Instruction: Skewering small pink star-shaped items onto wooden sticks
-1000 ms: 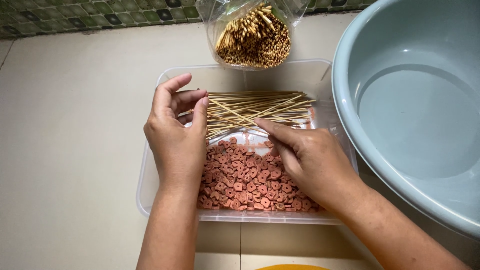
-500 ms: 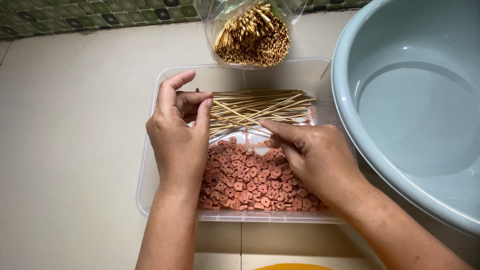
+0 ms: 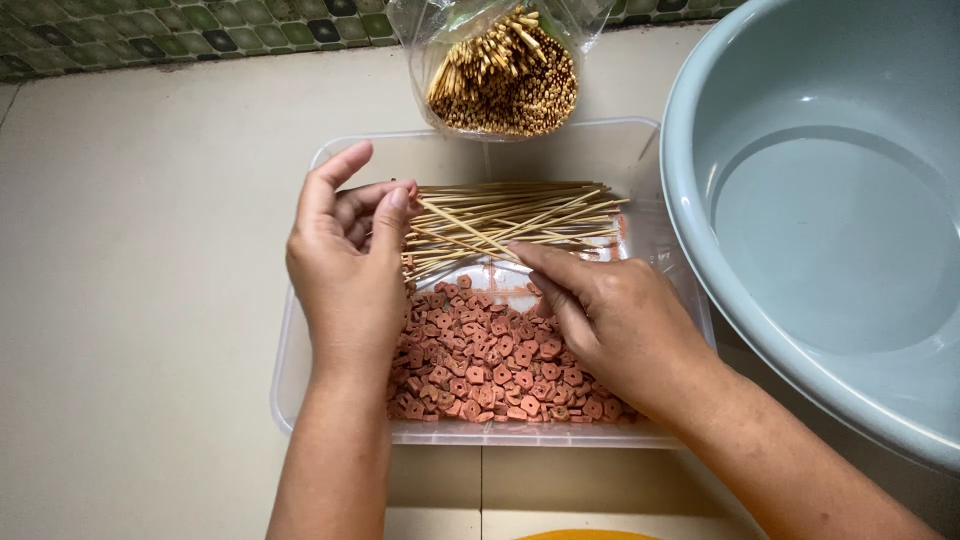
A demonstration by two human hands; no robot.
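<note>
Both hands are barely shifting from half a second back: the left hand (image 3: 345, 270) is edging slightly toward the skewers while the right hand (image 3: 605, 320) is holding its place over the tub. Now the left is pinching the blunt ends of the bamboo skewers (image 3: 510, 218) between thumb and fingertips, with one skewer angling across the rest toward the right hand. That right hand is lying palm down, fingers stretched and loosely curled, fingertips touching the lower sticks of the bundle; whether it is actually gripping one I cannot tell. The skewers are lying across the far half of the clear plastic container (image 3: 300, 400), and the near half is holding a heap of reddish sausage slices (image 3: 480, 365), each with a hole in the middle. Judging from this view, the work is only just getting going: every stick showing is bare, no slice is threaded, and the heap looks untouched. Beyond the tub a clear bag of more skewers (image 3: 505, 75) is standing on the tiled floor (image 3: 140, 250), and a big grey-blue basin (image 3: 700, 250) is sitting at the right with nothing showing inside.
</note>
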